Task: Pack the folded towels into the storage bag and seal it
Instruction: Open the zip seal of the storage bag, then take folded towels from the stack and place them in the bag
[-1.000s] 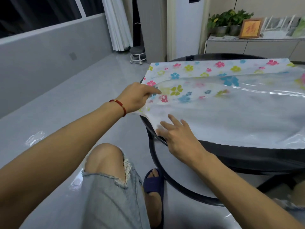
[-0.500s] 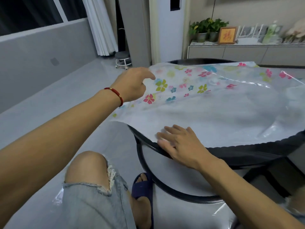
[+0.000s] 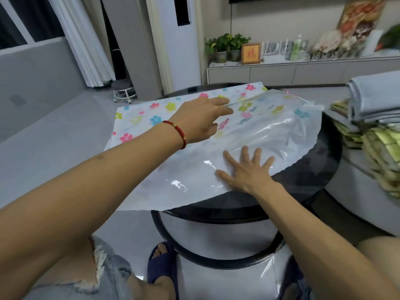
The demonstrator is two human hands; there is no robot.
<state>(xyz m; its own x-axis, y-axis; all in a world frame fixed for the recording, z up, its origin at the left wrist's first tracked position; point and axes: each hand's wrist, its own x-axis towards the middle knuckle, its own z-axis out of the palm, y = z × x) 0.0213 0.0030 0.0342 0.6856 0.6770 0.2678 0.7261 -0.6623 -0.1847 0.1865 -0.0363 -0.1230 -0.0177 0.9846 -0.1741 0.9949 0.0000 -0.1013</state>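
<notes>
None packed yet: storage bag (image 3: pixel 249 135) lies flat & empty on tabletop (image 3: pixel 320 169) under both hands, right hand (image 3: pixel 246 169) spread flat holding nothing, left hand (image 3: pixel 203 120) loosely open on top layer, folded towels (image 3: pixel 374 100) stacked well right of right hand, sealing still to do.

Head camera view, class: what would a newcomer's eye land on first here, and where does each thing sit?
First comes the storage bag, clear plastic printed with bright flowers, spread across the round black table in mid-frame. Next are the hands on it: the left hand, a red bracelet at its wrist, reaches over the flowered far part, while the right hand lies flat with fingers spread on the near part. Folded towels are stacked at the right edge.
</notes>
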